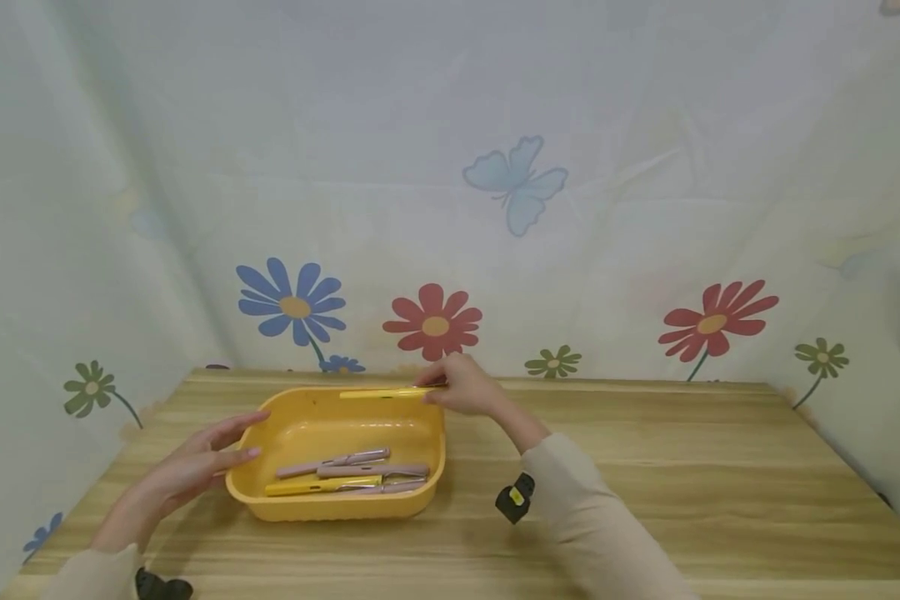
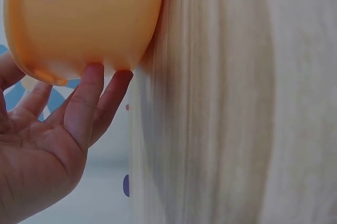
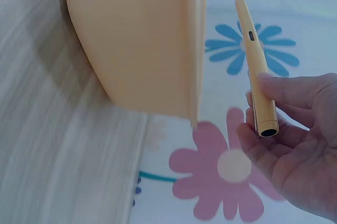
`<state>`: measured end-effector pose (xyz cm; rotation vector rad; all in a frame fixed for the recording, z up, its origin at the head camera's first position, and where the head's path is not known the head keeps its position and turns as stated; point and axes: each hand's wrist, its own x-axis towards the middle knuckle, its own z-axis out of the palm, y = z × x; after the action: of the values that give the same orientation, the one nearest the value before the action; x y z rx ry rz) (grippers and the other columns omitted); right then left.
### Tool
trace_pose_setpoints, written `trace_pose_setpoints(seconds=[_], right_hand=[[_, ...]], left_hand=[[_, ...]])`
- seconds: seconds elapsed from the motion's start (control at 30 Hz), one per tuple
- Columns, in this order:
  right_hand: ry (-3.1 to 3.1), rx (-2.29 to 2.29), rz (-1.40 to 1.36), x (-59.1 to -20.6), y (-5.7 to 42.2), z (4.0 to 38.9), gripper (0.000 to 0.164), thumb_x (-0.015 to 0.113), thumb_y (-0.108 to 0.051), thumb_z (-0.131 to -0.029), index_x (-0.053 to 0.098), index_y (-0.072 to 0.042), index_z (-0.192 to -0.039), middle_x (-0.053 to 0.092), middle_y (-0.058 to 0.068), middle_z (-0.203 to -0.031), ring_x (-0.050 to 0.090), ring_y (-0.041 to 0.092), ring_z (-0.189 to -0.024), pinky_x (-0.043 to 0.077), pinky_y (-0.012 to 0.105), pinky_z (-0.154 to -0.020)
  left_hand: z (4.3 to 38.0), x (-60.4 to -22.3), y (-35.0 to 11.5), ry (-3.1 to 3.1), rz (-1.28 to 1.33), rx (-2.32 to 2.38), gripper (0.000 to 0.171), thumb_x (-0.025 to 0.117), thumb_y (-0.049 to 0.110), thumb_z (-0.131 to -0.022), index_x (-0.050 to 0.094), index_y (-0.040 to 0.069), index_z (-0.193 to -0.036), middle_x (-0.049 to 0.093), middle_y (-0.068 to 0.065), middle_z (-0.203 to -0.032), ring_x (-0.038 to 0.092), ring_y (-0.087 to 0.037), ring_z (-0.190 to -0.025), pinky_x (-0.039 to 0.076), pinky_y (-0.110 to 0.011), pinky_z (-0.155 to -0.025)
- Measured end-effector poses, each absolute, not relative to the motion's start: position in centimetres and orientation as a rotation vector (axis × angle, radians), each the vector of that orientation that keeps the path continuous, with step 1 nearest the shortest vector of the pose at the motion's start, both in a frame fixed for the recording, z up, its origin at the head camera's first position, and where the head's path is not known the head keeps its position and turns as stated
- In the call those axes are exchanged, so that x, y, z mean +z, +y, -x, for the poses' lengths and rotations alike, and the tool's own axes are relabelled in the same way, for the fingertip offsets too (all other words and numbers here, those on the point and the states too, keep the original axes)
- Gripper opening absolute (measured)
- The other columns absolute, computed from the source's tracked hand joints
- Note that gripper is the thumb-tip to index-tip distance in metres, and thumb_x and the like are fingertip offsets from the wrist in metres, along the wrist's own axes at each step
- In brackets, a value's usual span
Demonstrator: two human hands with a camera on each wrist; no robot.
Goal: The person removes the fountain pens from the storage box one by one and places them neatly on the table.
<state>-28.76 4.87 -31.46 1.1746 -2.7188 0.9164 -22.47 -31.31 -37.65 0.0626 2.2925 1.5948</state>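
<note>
A yellow plastic basket sits on the table's left half. My left hand holds its left end, thumb over the rim; in the left wrist view, fingertips press the outer wall. Above the basket's back right rim, my right hand pinches a yellow pen between thumb and fingers. The right wrist view shows this pen with its clip and small dark barrel window, beside the basket wall. Inside the basket lie another yellow pen and several pale pink pens, near the front side.
The wood-grain table extends to the right of the basket. Behind it hangs a pale curtain printed with flowers and a butterfly. A black wrist device is by the right sleeve, another by the left.
</note>
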Motion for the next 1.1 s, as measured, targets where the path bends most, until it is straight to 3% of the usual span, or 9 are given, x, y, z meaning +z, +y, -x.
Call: trace_pose_setpoints(seconds=[0.33, 0.6, 0.83, 1.1], right_hand=[[-2.764, 0.941, -1.05, -30.5, 9.0, 29.4, 0.021, 0.064, -0.007, -0.082, 0.068, 0.0, -0.102, 0.069, 0.011, -0.096, 0.064, 0.02, -0.087, 0.054, 0.025, -0.076], [-2.763, 1.001, -0.976, -30.8, 12.0, 29.9, 0.02, 0.063, -0.004, -0.082, 0.068, 0.002, -0.1, 0.068, 0.015, -0.096, 0.062, 0.022, -0.086, 0.054, 0.029, -0.075], [-2.765, 1.025, -0.937, -31.6, 14.3, 30.4, 0.019, 0.064, -0.004, -0.081, 0.068, 0.002, -0.099, 0.067, 0.015, -0.094, 0.062, 0.023, -0.083, 0.055, 0.031, -0.073], [-2.8, 1.072, -0.943, -32.5, 16.5, 30.8, 0.021, 0.063, -0.004, -0.083, 0.066, 0.005, -0.101, 0.066, 0.018, -0.095, 0.063, 0.024, -0.082, 0.055, 0.029, -0.069]], left_hand=[[22.2, -37.5, -31.2, 2.282, -0.079, 1.619, 0.07, 0.056, 0.022, -0.089, 0.016, 0.004, -0.144, -0.003, -0.03, -0.147, 0.013, -0.051, -0.131, 0.051, -0.04, -0.085], [22.1, -37.8, -31.4, 2.296, -0.069, 1.629, 0.069, 0.056, 0.023, -0.089, 0.017, 0.005, -0.144, 0.001, -0.029, -0.148, 0.024, -0.048, -0.129, 0.051, -0.04, -0.086], [22.2, -37.8, -31.4, 2.285, -0.05, 1.633, 0.069, 0.057, 0.022, -0.089, 0.018, 0.007, -0.144, -0.004, -0.029, -0.148, 0.013, -0.05, -0.131, 0.051, -0.04, -0.086], [22.2, -37.7, -31.2, 2.28, -0.086, 1.639, 0.068, 0.055, 0.019, -0.09, 0.017, 0.004, -0.144, -0.003, -0.03, -0.147, 0.016, -0.05, -0.13, 0.052, -0.04, -0.084]])
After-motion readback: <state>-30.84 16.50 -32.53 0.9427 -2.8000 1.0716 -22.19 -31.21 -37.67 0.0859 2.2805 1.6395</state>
